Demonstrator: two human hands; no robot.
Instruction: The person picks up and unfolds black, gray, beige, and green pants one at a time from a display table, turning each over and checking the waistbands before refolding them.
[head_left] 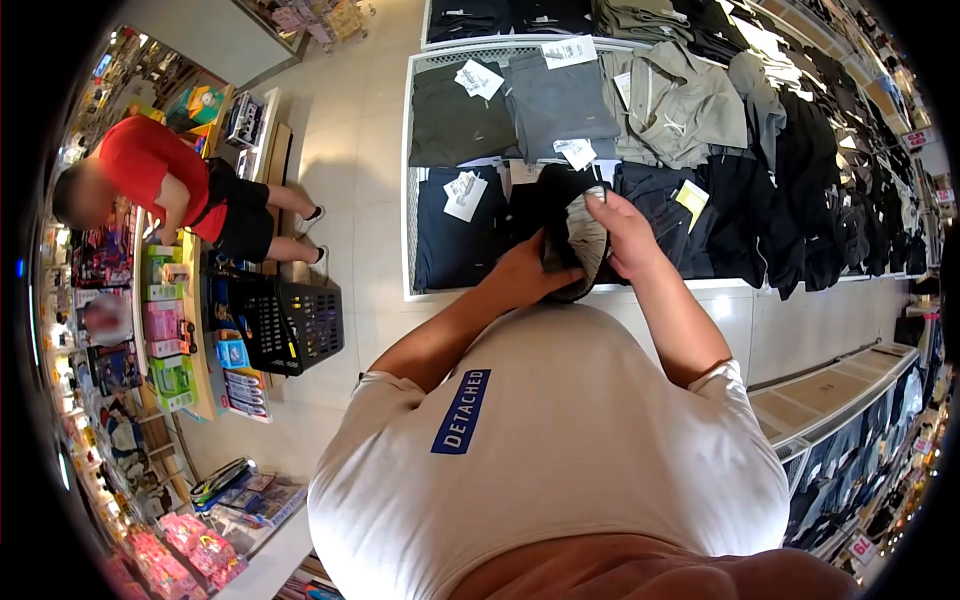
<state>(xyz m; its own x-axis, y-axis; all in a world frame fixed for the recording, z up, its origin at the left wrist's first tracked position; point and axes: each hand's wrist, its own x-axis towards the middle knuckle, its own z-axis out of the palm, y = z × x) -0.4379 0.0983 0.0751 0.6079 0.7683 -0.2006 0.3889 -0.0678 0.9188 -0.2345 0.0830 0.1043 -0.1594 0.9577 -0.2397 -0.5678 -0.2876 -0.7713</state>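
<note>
My left hand [528, 270] is closed on the lower left side of a black garment [556, 208], its thumb lying across the front. My right hand [625, 232] pinches the garment's upper right edge, where a grey, gathered inner band [586, 232] is turned outward. The cloth is bunched between both hands, just over the near edge of a white display table [409, 230]. Folded dark trousers [455, 240] with a white tag lie left of my hands. To their right are more black trousers [665, 205] with a yellow tag.
Folded olive trousers [455, 125], grey trousers [560, 100] and a rumpled beige garment [680, 105] cover the table's farther row. Leftward, a person in a red shirt [150, 170] stands by shelves, near a black shopping basket [290, 325]. A low shelf [830, 395] stands at lower right.
</note>
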